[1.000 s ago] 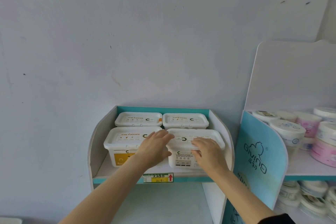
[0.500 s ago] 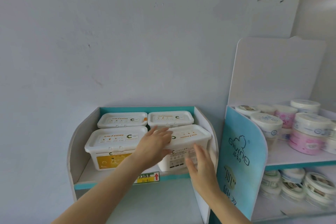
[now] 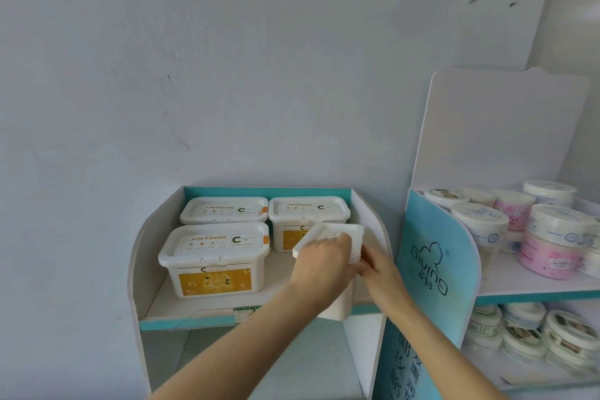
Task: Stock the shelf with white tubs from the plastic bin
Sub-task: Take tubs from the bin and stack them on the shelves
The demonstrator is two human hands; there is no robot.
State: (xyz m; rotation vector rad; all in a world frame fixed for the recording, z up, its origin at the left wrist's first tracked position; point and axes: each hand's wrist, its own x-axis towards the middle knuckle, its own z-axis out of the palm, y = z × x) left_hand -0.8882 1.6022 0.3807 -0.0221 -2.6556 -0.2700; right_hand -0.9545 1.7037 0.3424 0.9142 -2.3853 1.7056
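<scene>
Over at the front right corner of the shelf (image 3: 143,256), head view: one tilted tub (image 3: 337,234) is tipped lid-up, its base hanging past the front edge. Left hand (image 3: 319,266) has its grip curled over the lid rim. Right hand (image 3: 381,269) touches the right end, can't tell if those fingers wrap it. Three more tubs (image 3: 214,256) sit flat beside it. Stiff, smooth plastic, probably slippery, so I'd hold both short ends under the rim.

Just right of the fingers (image 3: 337,245) stands a blue Giving panel (image 3: 435,269) — beyond it, further right, white and pink round jars (image 3: 548,256) crowd two shelves (image 3: 532,290).
</scene>
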